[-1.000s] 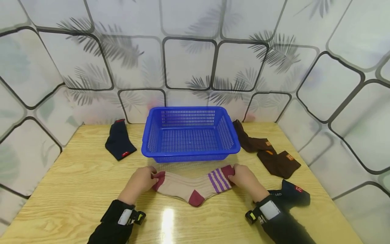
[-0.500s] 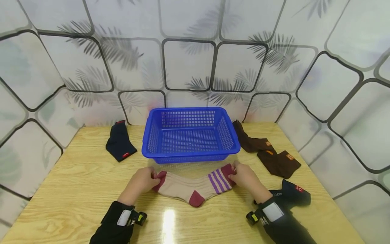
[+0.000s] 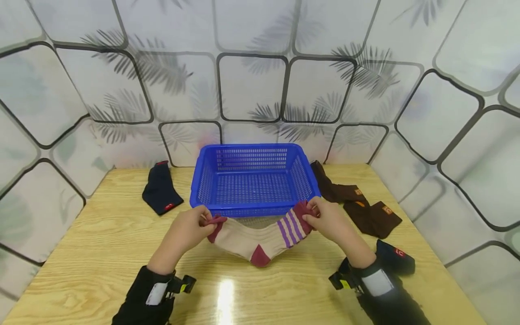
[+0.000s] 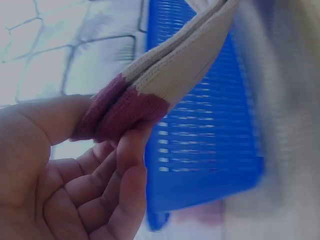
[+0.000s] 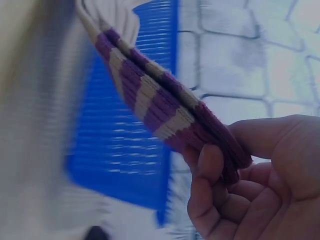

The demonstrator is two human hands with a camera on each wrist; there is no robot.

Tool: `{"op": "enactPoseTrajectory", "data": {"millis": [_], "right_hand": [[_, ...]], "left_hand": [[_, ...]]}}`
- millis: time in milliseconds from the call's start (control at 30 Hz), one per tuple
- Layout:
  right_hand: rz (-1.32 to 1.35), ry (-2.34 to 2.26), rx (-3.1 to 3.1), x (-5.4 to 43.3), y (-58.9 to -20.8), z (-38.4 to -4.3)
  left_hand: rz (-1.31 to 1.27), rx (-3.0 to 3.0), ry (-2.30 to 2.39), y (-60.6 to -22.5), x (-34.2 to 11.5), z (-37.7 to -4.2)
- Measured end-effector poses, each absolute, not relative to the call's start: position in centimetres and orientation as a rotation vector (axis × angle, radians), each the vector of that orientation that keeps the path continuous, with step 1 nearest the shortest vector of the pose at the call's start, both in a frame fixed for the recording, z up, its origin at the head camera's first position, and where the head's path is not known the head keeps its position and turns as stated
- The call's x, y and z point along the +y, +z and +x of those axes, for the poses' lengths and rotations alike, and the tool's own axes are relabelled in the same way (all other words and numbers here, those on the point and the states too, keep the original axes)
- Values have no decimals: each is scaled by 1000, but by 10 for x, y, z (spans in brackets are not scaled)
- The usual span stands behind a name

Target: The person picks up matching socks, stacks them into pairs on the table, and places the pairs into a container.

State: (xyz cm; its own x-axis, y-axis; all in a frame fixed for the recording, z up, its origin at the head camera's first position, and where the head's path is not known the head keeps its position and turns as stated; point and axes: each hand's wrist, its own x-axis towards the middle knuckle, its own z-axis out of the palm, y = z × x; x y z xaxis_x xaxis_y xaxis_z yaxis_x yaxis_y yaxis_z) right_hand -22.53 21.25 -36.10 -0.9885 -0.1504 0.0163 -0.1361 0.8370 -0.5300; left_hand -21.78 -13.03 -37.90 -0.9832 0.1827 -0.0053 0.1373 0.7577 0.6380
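A pair of beige socks [image 3: 239,237], laid one on the other, hangs in a shallow sag between both hands, in front of the basket. Their toes and heels are maroon; purple stripes and a maroon band mark the cuff end. My left hand [image 3: 187,228] pinches the toe end between thumb and fingers; in the left wrist view two maroon layers of the socks [image 4: 130,110] show in that grip. With thumb and fingers, my right hand [image 3: 331,221] pinches the cuffs. The right wrist view shows two striped layers of the socks [image 5: 155,102] there.
A blue plastic basket [image 3: 253,210] stands just behind the socks, near the patterned wall. One dark navy sock shape [image 3: 160,189] lies left of it. Brown socks [image 3: 371,219] lie to its right, and navy socks [image 3: 396,257] lie nearer, partly behind the right forearm.
Both hands have lifted the socks off the table and moved them slightly toward the basket. The sock ends are now higher than the sagging middle. Basket and other socks stay put.
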Motion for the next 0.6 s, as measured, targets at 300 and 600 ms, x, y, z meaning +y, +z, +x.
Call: {"op": "enactPoseTrajectory", "data": {"millis": [300, 600], "right_hand": [[-283, -876, 3085, 207, -298, -224], [-324, -972, 3233, 198, -266, -227]], "left_hand": [[353, 3099, 1097, -323, -131, -213], [258, 3295, 1342, -289, -117, -225]]}}
